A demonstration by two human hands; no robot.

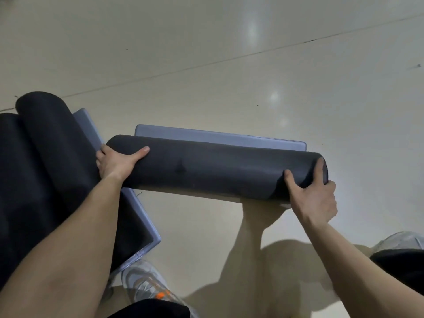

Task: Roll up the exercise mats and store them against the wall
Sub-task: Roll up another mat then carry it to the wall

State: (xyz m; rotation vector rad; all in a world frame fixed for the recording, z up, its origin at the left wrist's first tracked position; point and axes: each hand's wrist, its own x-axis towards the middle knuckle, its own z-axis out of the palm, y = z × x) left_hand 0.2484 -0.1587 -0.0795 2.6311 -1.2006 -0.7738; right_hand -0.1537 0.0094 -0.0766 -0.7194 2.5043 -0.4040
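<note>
A dark grey exercise mat (pixel 213 167) lies almost fully rolled into a thick tube across the middle of the floor. A short strip of its lilac-grey inner face (pixel 220 137) still lies flat beyond the roll. My left hand (pixel 117 162) grips the roll's left end, thumb on top. Over the right end wraps my right hand (pixel 314 198), fingers curled over the end of the tube. A second dark mat (pixel 52 157) sits at the left, partly rolled, with its unrolled part stretching toward me.
The floor (pixel 229 65) is pale glossy tile with thin joint lines and light reflections. My grey shoes show at the bottom (pixel 146 283) and at the right edge (pixel 403 241). No wall is in view.
</note>
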